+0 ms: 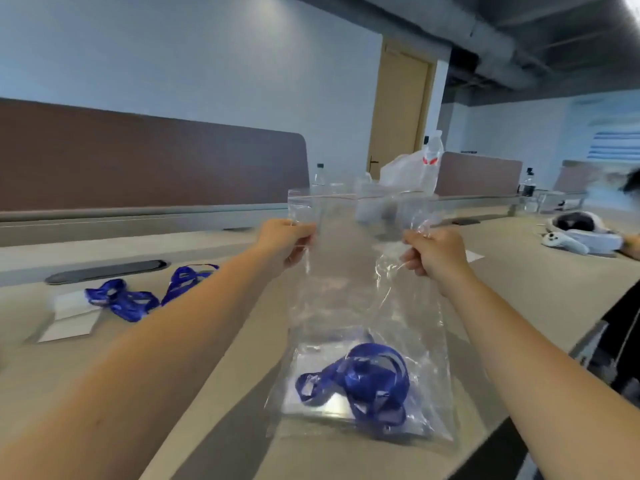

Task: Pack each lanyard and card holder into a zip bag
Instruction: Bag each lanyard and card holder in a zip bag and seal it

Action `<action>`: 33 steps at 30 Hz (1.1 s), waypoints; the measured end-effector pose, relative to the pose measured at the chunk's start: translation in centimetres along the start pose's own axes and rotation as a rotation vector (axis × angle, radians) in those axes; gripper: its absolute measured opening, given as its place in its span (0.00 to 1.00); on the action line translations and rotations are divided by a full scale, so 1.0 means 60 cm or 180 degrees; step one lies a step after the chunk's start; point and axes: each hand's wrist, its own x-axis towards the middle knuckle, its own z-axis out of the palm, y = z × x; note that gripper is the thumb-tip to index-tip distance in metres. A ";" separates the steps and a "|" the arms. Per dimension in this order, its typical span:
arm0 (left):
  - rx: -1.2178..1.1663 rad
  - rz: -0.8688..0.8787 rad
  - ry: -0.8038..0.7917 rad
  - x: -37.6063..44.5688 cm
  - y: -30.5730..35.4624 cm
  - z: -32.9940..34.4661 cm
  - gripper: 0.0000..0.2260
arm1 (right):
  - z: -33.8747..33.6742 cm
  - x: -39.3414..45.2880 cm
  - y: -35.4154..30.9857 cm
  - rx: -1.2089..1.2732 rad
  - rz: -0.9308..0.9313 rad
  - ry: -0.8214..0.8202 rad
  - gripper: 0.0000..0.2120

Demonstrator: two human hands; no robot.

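beige desk (pixel 519 289), mid frame: left hand (pixel 289 241) & right hand (pixel 434 250) pinch zip bag (pixel 349 271) upright by its sides. blue lanyard (pixel 363 382) + card holder (pixel 313 382) sit at bag's bottom. spare lanyards (pixel 138 292) lie at left.

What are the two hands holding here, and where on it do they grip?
Both hold one clear zip bag. The left hand pinches its left edge and the right hand its right edge, both below the zip strip. A blue lanyard sits at the bottom.

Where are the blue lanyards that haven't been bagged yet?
In the head view, the loose lanyards lie on the table at far left, beside white card holders, beyond the left forearm.
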 end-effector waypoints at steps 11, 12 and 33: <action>0.0883 -0.0413 0.0304 0.145 -0.153 0.025 0.13 | 0.047 0.091 0.163 -0.0999 0.0560 -0.0344 0.13; 0.0928 -0.0459 0.0287 0.148 -0.161 0.027 0.13 | 0.050 0.095 0.173 -0.1233 0.0589 -0.0369 0.13; 0.4412 0.0410 -0.0248 -0.083 -0.106 -0.152 0.24 | 0.148 -0.094 -0.012 -0.2873 -0.0919 -0.1798 0.20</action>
